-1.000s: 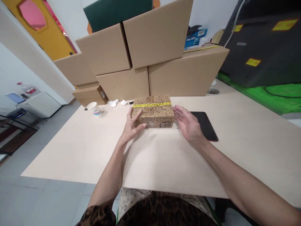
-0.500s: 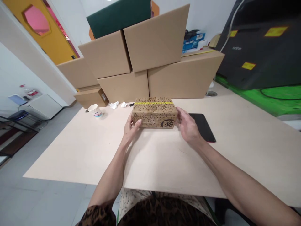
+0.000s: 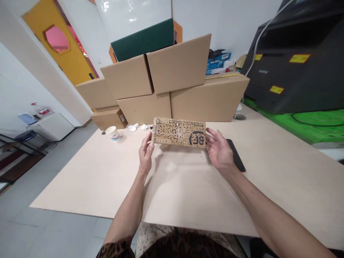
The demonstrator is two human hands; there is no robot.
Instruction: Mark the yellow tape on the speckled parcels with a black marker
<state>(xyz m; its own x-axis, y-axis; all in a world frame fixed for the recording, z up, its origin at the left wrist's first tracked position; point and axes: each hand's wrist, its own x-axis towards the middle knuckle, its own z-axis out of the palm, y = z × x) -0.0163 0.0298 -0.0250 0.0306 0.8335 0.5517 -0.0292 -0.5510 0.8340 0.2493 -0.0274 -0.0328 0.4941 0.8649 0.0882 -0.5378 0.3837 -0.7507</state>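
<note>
Between my two hands is a small brown cardboard box [image 3: 179, 132], printed with dark specks and a round black logo on the side facing me. It is tilted and seems lifted off the table, with a shadow below it. My left hand [image 3: 146, 152] presses on its left end, thumb toward the front and the other fingers partly hidden behind. At the right end, my right hand [image 3: 219, 148] supports it with curved fingers, palm turned up. A black flat pad [image 3: 237, 157] lies on the table just past my right hand.
Large cardboard boxes [image 3: 178, 64] are stacked along the back of the table [image 3: 88, 179], a green box [image 3: 143, 39] on top. A paper cup [image 3: 112, 133] and crumpled tissues [image 3: 133, 127] stand at the left. A dark printer [image 3: 290, 71] is at the right.
The box has tipped so that its yellow-taped top is out of sight and its logo side faces me more fully. My hands rose with it, and the view tilted upward.
</note>
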